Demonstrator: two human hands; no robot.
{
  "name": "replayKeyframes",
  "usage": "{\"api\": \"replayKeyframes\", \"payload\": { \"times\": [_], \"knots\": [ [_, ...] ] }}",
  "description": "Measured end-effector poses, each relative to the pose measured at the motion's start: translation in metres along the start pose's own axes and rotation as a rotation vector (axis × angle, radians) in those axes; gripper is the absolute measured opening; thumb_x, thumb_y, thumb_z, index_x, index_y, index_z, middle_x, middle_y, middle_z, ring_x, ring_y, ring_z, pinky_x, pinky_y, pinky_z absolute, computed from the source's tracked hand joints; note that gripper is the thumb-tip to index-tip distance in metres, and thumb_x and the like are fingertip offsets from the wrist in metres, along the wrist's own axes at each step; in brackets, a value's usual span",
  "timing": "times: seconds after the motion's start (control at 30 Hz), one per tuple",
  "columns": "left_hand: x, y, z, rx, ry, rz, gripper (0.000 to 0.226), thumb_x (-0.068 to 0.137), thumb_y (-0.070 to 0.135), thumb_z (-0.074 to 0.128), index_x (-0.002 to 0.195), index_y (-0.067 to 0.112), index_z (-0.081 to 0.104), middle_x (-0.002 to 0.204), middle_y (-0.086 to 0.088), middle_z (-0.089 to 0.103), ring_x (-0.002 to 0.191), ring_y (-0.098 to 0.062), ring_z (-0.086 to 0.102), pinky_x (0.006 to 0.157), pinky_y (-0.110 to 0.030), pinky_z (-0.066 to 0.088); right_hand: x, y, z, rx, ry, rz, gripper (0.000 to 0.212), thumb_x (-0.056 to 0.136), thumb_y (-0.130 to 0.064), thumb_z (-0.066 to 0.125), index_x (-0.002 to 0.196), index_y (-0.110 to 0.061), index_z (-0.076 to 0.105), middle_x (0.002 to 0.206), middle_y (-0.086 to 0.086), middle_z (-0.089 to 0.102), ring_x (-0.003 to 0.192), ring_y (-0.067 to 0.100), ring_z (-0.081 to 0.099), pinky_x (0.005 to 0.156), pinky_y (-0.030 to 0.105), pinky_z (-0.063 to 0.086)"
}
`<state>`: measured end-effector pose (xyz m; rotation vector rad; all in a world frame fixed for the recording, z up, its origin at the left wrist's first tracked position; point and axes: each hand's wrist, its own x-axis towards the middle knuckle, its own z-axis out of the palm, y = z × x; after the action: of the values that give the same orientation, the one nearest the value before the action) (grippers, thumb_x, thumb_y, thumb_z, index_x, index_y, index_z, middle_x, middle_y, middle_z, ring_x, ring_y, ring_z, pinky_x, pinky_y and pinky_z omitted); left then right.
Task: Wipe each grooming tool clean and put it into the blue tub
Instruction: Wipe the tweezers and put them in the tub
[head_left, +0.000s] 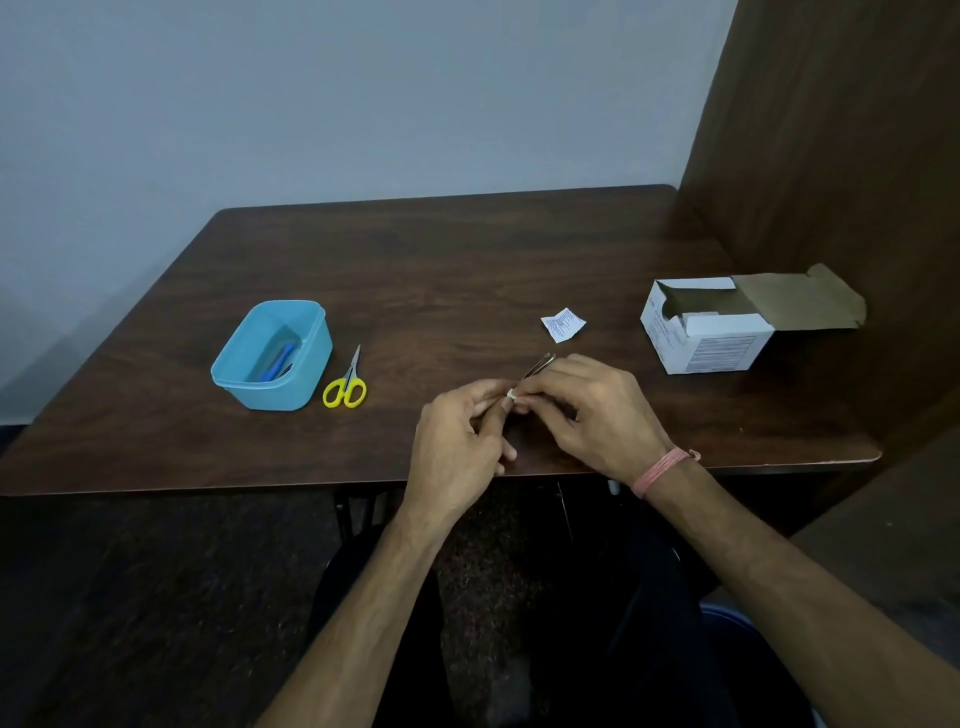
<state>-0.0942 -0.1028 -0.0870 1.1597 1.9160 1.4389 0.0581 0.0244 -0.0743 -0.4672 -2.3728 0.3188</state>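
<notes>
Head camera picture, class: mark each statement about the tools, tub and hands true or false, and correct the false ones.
1. The yellow-handled scissors lie inside the blue plastic tub. False: they lie on the dark wooden table, beside the tub.
2. Both hands are at the thin metal tweezers. True: the left hand and right hand meet there, with a small white wipe between the fingers.
3. The white cardboard box is closed. False: its flap is open.
4. A blue-handled tool already lies in the tub. True.
5. The torn white sachet is in the box. False: it lies on the table.
</notes>
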Motion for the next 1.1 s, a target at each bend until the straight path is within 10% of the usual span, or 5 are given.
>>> {"api": "replayKeyframes", "payload": {
  "times": [1.1],
  "knots": [
    [0.0013,-0.002,-0.0015,0.017,-0.029,-0.008,0.025,0.116,0.016,0.062,0.133,0.021,0.08,0.106,0.019,0.086,0.057,-0.01,0.073,0.049,-0.024,0.057,0.0041,0.0047,0.002,-0.099,0.155,0.267,0.003,0.096,-0.021,0.082,0.096,-0.022,0.079,0.086,-0.01,0.071,0.078,0.009,0.06,0.068,0.036,0.057]
  ]
}}
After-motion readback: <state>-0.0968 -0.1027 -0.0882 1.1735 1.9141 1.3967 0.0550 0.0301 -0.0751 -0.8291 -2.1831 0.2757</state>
